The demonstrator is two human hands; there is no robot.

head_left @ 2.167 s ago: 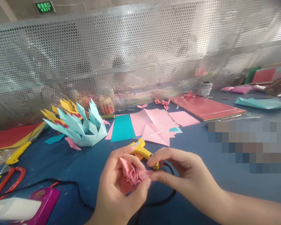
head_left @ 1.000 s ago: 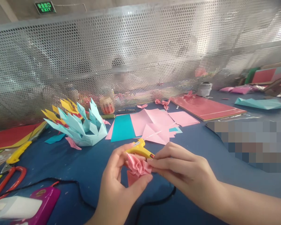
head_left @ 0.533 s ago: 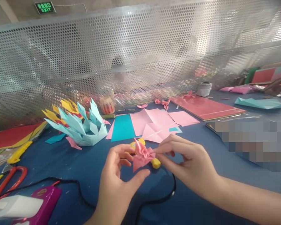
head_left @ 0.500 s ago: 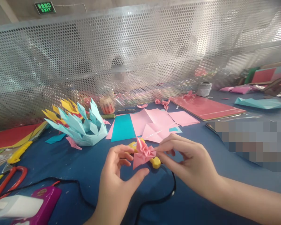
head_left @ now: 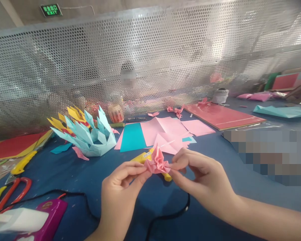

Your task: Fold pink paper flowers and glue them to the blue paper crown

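Note:
Above the blue table a pink folded paper flower (head_left: 158, 162) is held up between both hands. My left hand (head_left: 126, 184) pinches its left petal between thumb and fingers. On the opposite side, my right hand (head_left: 199, 172) pinches the right petal the same way. One pointed petal stands upright at the top. Behind the flower lies a yellow glue gun (head_left: 142, 157), partly hidden by it and my hands. Just beyond are pink paper sheets (head_left: 154, 129) and a teal sheet (head_left: 133, 137).
A light-blue folded paper crown (head_left: 97, 147) stands at left, near yellow folded pieces (head_left: 76, 113). Front left are a purple power strip (head_left: 56, 214) and red-handled scissors (head_left: 26, 187). A black cord (head_left: 170, 216) crosses the front. A red board (head_left: 223, 115) lies back right, before a perforated metal screen (head_left: 165, 50).
My left hand has closed from an open pose and now pinches the flower's left petal. The flower has turned so one point faces up. My right hand keeps its pinch.

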